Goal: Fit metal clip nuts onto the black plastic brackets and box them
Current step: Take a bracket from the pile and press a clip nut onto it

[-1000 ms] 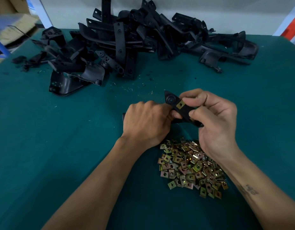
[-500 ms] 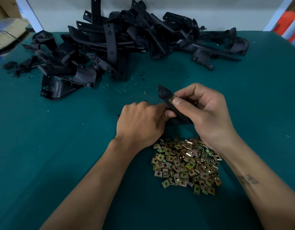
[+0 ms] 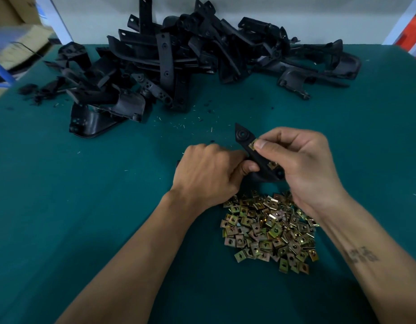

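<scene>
A black plastic bracket (image 3: pixel 243 136) is held over the green table between both hands. My left hand (image 3: pixel 209 174) grips its lower end, with the thumb against its edge. My right hand (image 3: pixel 300 160) pinches a brass-coloured clip nut (image 3: pixel 252 145) onto the bracket's edge near its pointed upper end. A second clip nut (image 3: pixel 272 164) sits on the bracket lower down, under my right palm. A heap of loose clip nuts (image 3: pixel 270 228) lies just below the hands.
A large pile of black brackets (image 3: pixel 179 57) covers the far side of the green table (image 3: pixel 85 206). Small plastic scraps (image 3: pixel 179 125) are scattered in front of it. A cardboard box (image 3: pixel 17 45) stands beyond the table's left corner.
My right thumb has slid along the bracket with the clip nut, from over the nut's top to pressing it at the edge. The left hand has kept its grip.
</scene>
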Tool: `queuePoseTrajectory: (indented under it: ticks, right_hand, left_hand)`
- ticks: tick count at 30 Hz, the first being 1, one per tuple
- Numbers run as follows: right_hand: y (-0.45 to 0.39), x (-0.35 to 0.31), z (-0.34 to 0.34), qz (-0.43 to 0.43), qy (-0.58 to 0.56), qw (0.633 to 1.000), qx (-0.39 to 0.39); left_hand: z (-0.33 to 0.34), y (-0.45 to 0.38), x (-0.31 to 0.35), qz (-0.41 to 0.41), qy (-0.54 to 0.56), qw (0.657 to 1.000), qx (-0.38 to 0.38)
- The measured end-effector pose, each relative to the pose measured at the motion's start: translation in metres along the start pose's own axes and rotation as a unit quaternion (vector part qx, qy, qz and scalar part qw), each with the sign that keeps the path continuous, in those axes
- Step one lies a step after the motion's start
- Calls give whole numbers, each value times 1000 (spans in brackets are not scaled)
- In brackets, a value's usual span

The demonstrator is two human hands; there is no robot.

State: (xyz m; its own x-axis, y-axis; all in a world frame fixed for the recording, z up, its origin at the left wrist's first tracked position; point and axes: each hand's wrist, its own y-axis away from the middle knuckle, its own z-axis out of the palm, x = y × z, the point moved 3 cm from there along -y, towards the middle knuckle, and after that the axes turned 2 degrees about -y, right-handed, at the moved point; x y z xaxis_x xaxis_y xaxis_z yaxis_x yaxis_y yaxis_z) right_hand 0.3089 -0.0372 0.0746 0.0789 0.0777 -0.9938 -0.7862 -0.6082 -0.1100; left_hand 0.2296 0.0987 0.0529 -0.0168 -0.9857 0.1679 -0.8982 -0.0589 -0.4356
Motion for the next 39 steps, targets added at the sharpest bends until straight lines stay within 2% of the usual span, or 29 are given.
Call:
queuePoseTrajectory:
  ticks: [5, 10, 14, 16, 18, 21, 23, 26, 31, 33, 35, 37, 39]
  right_hand:
    - [4, -4, 8, -117, 156, 980, -28]
    - [5, -3, 16, -209, 307, 928, -24]
    - [-1, -4, 12, -194, 253, 947, -38]
    - [-1, -4, 11, -205, 238, 949, -20]
    - [1, -2, 8, -200, 175, 964, 10]
    - [4, -1, 5, -201, 88, 976, 5]
    - [5, -6, 6, -192, 61, 979, -21]
    - [7, -19, 5, -148, -19, 989, 6]
    - [55, -35, -35, -115, -147, 968, 168]
    - [101, -25, -73, -93, -175, 945, 258]
    - [163, -11, -119, -65, -202, 913, 349]
    - [218, 4, -148, -32, -284, 876, 389]
    - [276, 19, -170, 13, -304, 843, 443]
  left_hand:
    - [1, 0, -1, -26, -18, 1000, 0]
    - [2, 2, -6, -73, -26, 997, -1]
    - [0, 5, -11, -85, -39, 994, 54]
    - [-2, 4, -11, -105, -4, 990, 95]
    - [-5, 2, -9, -136, 54, 981, 129]
    - [-17, 2, -8, -189, 154, 950, 194]
    - [-24, -3, -2, -242, 266, 907, 218]
    - [-29, -22, 33, -269, 424, 845, 185]
    - [-32, -36, 116, -222, 487, 834, 132]
    - [-14, -26, 165, -169, 494, 851, 56]
    - [6, -4, 232, -93, 480, 871, -54]
    - [21, 23, 281, -47, 490, 860, -134]
    - [38, 49, 327, 1, 496, 845, -199]
